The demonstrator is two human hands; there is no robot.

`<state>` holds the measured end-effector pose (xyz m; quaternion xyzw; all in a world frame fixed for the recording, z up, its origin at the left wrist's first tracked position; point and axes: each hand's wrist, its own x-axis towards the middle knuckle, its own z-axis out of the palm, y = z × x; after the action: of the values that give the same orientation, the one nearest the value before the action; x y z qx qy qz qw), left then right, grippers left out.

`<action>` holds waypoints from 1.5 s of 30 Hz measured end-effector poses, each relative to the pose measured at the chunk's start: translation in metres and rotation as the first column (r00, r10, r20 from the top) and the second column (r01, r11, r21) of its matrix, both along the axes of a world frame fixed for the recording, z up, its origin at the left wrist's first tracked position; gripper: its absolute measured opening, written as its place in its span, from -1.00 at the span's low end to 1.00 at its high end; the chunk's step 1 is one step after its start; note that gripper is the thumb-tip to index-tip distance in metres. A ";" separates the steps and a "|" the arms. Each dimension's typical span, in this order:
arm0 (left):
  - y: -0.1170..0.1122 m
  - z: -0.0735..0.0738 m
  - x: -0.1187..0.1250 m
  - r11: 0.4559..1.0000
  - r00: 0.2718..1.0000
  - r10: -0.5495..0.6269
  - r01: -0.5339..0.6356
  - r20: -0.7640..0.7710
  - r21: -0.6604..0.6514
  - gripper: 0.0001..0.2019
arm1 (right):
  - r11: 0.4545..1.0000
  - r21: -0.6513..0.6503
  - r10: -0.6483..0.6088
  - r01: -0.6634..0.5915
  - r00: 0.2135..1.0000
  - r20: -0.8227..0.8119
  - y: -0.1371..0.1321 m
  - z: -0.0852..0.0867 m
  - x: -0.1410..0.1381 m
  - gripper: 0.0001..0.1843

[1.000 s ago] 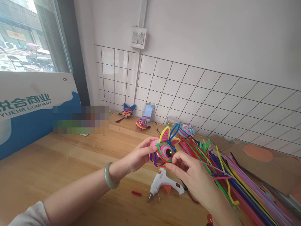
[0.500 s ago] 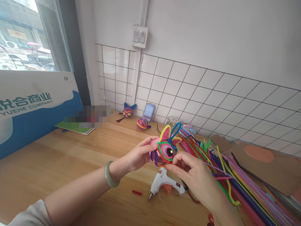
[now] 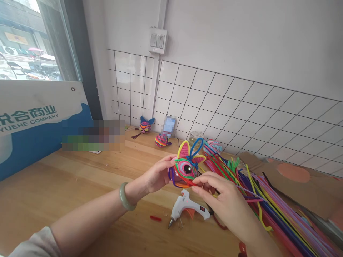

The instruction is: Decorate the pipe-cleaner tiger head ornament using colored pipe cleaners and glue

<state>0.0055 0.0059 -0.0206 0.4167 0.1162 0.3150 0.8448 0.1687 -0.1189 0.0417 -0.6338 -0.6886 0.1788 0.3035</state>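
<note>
My left hand (image 3: 160,172) is closed around the left side of a colourful pipe-cleaner animal ornament (image 3: 184,171). The ornament has yellow-edged pink ears, a blue loop on top and a black eye ringed in pink and green. At its lower right, the thumb and fingers of my right hand (image 3: 215,187) pinch a red pipe cleaner (image 3: 189,182) lying along the ornament's side. Below both hands, a white hot glue gun (image 3: 189,205) rests on its wire stand, nozzle towards the lower left. A short red piece (image 3: 155,218) lies left of the nozzle.
Many loose pipe cleaners (image 3: 268,200) spread over the table's right side, beside brown cardboard (image 3: 286,182). Behind the ornament stand a glass jar (image 3: 195,137), a blurred phone (image 3: 169,126) and two other striped ornaments, one with blue ears (image 3: 146,125). A wire grid (image 3: 197,92) lines the wall.
The ornament has turned and shifted slightly left in my left hand. My right fingers have moved a little, and the red pipe cleaner at their tips shows more clearly.
</note>
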 end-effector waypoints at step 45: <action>-0.008 -0.001 0.003 0.979 0.964 -0.176 0.150 -0.199 -0.135 -0.73 | 0.964 -0.264 -0.054 -0.026 0.955 -0.292 0.015 0.004 0.016 -0.88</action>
<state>0.0087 -0.0017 -0.0221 0.4047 0.1885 0.1911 0.8741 0.1845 -0.1039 0.0454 -0.6397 -0.6006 0.3600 0.3170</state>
